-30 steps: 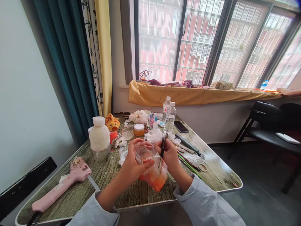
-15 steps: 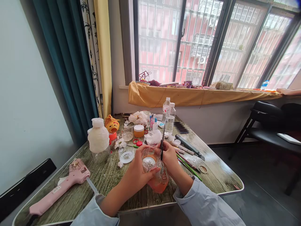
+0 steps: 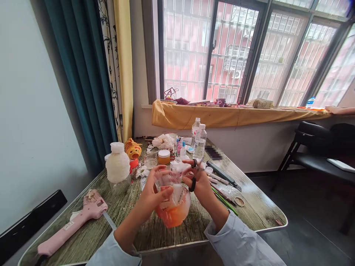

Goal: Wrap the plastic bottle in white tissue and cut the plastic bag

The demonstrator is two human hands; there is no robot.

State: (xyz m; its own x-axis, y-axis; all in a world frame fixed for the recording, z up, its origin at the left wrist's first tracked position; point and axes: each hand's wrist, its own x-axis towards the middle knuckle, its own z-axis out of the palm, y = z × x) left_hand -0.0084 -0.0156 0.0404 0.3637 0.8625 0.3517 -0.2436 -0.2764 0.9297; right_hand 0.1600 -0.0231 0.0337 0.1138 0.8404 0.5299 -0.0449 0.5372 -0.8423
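My left hand is wrapped round a cut clear plastic bottle with an orange-red lower part and some print on its side. The bottle is held tilted above the near edge of the table. Close to its right side, my right hand holds a pair of scissors by the black finger loops. The blades are blurred and partly hidden by the fingers. Whether the scissors touch the bottle I cannot tell.
A pink glue gun lies at the left of the table. Behind it stands a bottle wrapped in white. Water bottles, an amber jar, a utility knife and green sticks lie beyond my hands. Another person's hand rests at the sill.
The scissors have turned in my right hand, away from the bottle's rim, with the loops now showing. My left hand has shifted the bottle slightly left and tipped it, showing its side.
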